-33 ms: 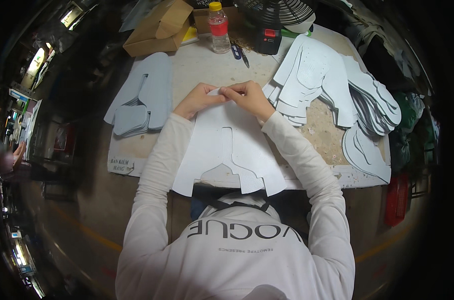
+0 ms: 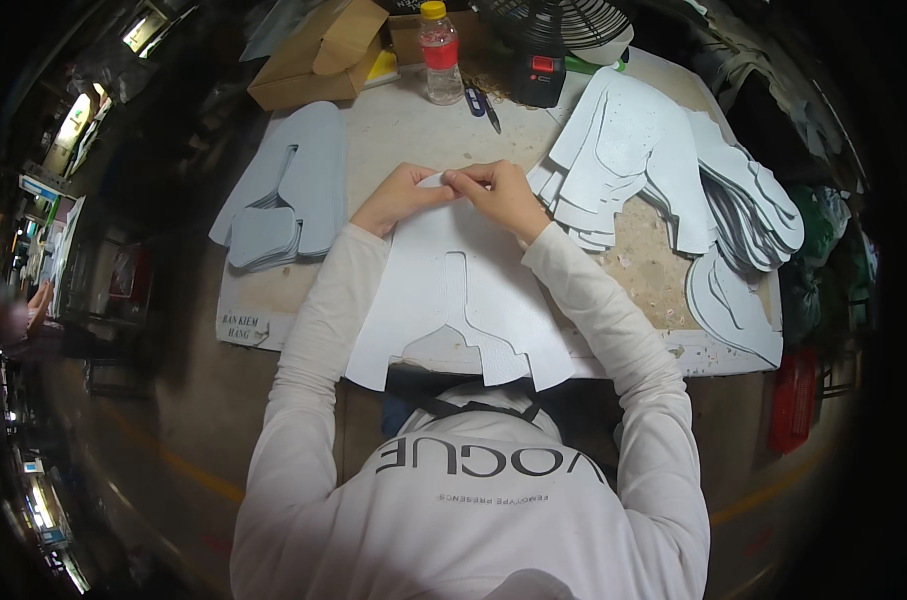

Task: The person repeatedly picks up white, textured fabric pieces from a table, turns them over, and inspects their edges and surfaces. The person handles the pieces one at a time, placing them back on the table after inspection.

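A white cut-out panel with a narrow slot and a notched lower edge lies before me, its lower end reaching past the table's near edge. At its far edge, my left hand pinches the sheet between thumb and fingers. Right beside it, my right hand grips the same edge, fingers bent and the two thumbs almost meeting. The fingertips partly cover that edge. On the left sits a neat stack of similar grey-white panels. To the right, a looser pile of white panels spreads across the tabletop.
On the worn table stand a yellow-capped bottle, an open cardboard box and a black device with a red patch. A pen lies near the bottle. Behind is a fan; a red crate sits lower right.
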Motion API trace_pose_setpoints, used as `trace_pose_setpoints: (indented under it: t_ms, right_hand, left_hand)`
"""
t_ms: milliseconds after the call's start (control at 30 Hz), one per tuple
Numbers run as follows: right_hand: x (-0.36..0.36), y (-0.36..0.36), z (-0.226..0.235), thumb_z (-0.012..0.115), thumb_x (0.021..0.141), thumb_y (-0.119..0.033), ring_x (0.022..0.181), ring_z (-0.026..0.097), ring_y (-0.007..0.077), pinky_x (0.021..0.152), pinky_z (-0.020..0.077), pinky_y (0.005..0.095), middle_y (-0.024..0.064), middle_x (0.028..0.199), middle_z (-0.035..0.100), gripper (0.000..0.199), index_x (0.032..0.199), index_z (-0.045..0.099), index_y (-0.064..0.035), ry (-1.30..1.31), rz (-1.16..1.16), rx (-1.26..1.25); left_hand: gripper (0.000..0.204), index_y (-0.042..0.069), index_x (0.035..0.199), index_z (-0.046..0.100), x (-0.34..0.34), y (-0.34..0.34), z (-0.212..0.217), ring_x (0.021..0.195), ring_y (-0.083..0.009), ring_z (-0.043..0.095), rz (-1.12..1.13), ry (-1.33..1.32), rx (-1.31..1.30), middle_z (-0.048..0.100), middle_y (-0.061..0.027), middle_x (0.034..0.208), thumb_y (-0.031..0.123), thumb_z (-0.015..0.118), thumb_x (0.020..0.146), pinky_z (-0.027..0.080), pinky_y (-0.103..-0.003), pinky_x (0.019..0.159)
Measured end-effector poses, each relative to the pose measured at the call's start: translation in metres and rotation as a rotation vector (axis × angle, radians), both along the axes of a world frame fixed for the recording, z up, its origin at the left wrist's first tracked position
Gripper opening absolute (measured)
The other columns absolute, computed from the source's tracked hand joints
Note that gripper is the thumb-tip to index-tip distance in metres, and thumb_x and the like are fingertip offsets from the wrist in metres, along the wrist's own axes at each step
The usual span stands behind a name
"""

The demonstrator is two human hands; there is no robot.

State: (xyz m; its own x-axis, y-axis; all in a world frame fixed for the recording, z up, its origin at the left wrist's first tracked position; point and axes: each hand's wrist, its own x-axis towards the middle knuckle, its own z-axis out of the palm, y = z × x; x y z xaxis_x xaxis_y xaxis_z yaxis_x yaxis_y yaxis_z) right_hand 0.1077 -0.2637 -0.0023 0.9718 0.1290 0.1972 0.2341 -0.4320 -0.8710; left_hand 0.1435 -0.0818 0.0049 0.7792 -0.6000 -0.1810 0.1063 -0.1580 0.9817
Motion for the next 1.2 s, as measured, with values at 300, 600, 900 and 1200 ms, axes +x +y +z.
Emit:
trace_pose_setpoints:
  t_ms: [300,600,900,1200]
  right_hand:
    - [0.012,0.006,-0.023,0.061,0.085,-0.035,0.062,0.064,0.0317,0.063,0.0496,0.0381,0.0176,0.069,0.066,0.034,0.084,0.072,-0.0028,0.054,-0.254,0.004]
    - [0.018,0.009,-0.043,0.060,0.086,-0.031,0.061,0.063,0.0375,0.062,0.0499,0.0413,0.0216,0.069,0.064,0.032,0.082,0.072,-0.0011,-0.180,-0.301,-0.192]
    - [0.020,0.009,-0.045,0.061,0.086,-0.035,0.061,0.064,0.0346,0.064,0.0511,0.0390,0.0189,0.069,0.065,0.035,0.083,0.072,-0.0022,-0.212,-0.318,-0.217]
    - [0.023,0.006,-0.046,0.061,0.086,-0.039,0.065,0.066,0.0325,0.068,0.0524,0.0362,0.0178,0.073,0.068,0.038,0.088,0.073,-0.0027,-0.135,-0.303,-0.229]
  left_hand:
    - [0.040,-0.003,0.108,0.063,-0.014,0.000,-0.002,0.084,-0.0152,0.063,0.043,0.068,0.148,0.067,-0.0103,0.096,0.016,0.075,0.075,0.050,-0.026,0.074]
    - [0.043,-0.007,0.108,0.061,-0.083,0.030,-0.012,0.084,-0.0173,0.063,0.104,0.110,0.168,0.066,-0.0142,0.096,0.017,0.075,0.076,0.050,-0.027,0.074]
    - [0.033,-0.007,0.104,0.063,-0.154,0.062,-0.004,0.082,-0.0158,0.063,0.068,0.153,0.206,0.067,-0.0123,0.093,0.017,0.070,0.082,0.050,-0.027,0.075]
    - [0.030,-0.007,0.108,0.061,-0.203,0.081,-0.001,0.088,-0.0232,0.067,0.085,0.327,0.020,0.066,-0.0169,0.101,0.013,0.062,0.086,0.054,-0.030,0.074]
